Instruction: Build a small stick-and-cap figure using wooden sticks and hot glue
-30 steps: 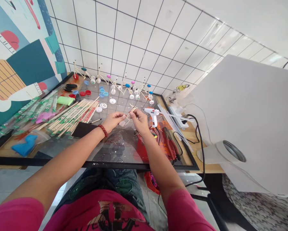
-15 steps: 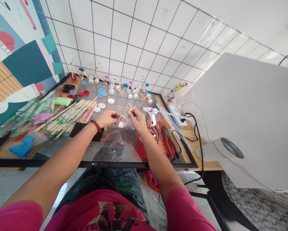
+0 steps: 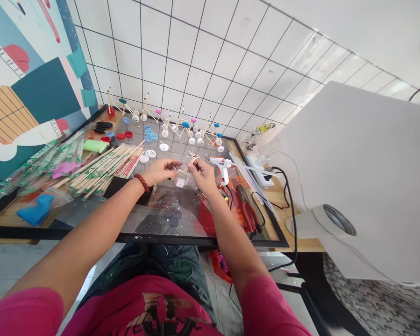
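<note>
My right hand [image 3: 203,176] pinches a small frame of thin wooden sticks [image 3: 187,175] above the glass-topped table. A whitish square piece [image 3: 180,182] shows at the frame's lower end; whether it is fixed there I cannot tell. My left hand [image 3: 159,171], with a red bead bracelet at its wrist, is just left of the frame. Its thumb and forefinger are apart and nothing shows between them. A white glue gun [image 3: 222,169] lies to the right of my right hand. White bottle caps [image 3: 164,147] rest beyond my left hand.
Paper-wrapped chopsticks [image 3: 104,170] are heaped on the left. Finished stick models with coloured caps [image 3: 185,125] line the back edge. Red-handled pliers [image 3: 246,210], cables and a power strip [image 3: 259,171] are on the right. A blue clay lump [image 3: 37,211] lies front left.
My left thumb and forefinger have parted and come off the stick frame. My right hand keeps hold of it. The view has shifted slightly.
</note>
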`<state>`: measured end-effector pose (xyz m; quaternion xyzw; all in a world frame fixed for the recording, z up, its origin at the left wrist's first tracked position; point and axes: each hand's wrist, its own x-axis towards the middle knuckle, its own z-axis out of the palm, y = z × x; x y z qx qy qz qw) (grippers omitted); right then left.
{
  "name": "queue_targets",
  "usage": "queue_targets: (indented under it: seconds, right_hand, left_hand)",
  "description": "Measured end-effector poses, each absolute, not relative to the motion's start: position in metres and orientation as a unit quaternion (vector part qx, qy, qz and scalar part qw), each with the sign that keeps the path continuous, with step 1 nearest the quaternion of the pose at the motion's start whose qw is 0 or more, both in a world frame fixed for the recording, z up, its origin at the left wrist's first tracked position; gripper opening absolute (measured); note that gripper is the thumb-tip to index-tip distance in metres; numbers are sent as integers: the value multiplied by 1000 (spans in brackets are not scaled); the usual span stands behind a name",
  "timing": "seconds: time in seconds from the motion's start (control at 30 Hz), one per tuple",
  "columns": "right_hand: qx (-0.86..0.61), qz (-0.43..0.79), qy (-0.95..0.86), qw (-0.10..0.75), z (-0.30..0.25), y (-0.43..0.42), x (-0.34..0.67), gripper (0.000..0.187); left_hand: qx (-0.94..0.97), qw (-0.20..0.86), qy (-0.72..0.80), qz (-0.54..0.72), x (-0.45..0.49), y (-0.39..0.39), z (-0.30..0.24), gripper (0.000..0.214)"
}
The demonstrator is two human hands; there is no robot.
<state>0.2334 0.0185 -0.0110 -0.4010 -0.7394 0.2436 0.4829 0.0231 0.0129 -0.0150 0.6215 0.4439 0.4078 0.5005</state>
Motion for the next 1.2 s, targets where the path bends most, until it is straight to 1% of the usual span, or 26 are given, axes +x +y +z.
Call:
queue_targets:
  seconds: [0.13, 0.3, 0.37, 0.53, 0.73, 1.03, 1.2]
  right_hand:
    - [-402, 242, -744, 476, -8, 17, 233, 44]
    - [-401, 237, -744, 479, -7, 16, 234, 43]
    - [-405, 237, -743, 477, -6, 15, 234, 45]
    - [-409, 248, -743, 468, -3, 13, 234, 51]
    - [-416, 260, -739, 462, -2, 13, 234, 53]
    - [-418, 251, -750, 447, 1, 12, 238, 51]
    - [-407, 255, -751, 453, 1, 11, 238, 51]
  left_hand:
    - [650, 469, 436, 410, 29, 13, -19, 54]
    - [665, 444, 453, 395, 35, 16, -25, 41]
    - [664, 440, 463, 388, 36, 17, -27, 39]
    - [663, 442, 458, 394, 38, 18, -32, 41]
    - [666, 446, 438, 408, 40, 19, -38, 52]
    - [664, 453, 435, 406, 41, 15, -33, 43]
    - [661, 452, 442, 405, 42, 14, -31, 43]
